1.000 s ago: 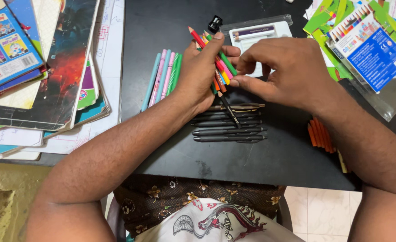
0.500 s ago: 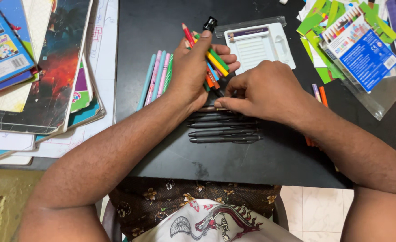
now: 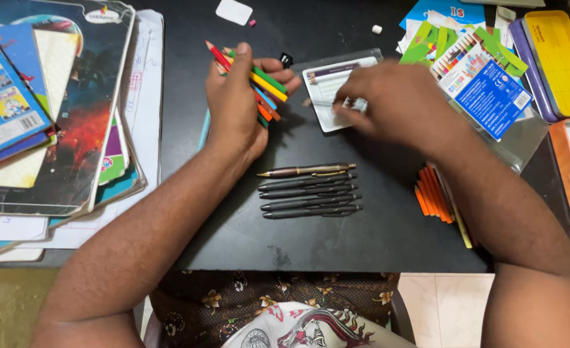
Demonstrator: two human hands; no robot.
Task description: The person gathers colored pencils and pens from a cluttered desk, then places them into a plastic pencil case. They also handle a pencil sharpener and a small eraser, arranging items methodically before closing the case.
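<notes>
Row of dark pens (image 3: 307, 191) lies side by side on the black surface (image 3: 362, 238), now fully uncovered; before, the right hand was on them. Orange pencils (image 3: 432, 193) sit right of that, by the forearm. Left hand (image 3: 233, 106) is clenched around a fan of coloured pencils (image 3: 253, 74), same grip as earlier. Right hand (image 3: 394, 103) has moved up onto the white plastic tray (image 3: 327, 87), blurred, fingers curled; whether it pinches anything, can't tell.
</notes>
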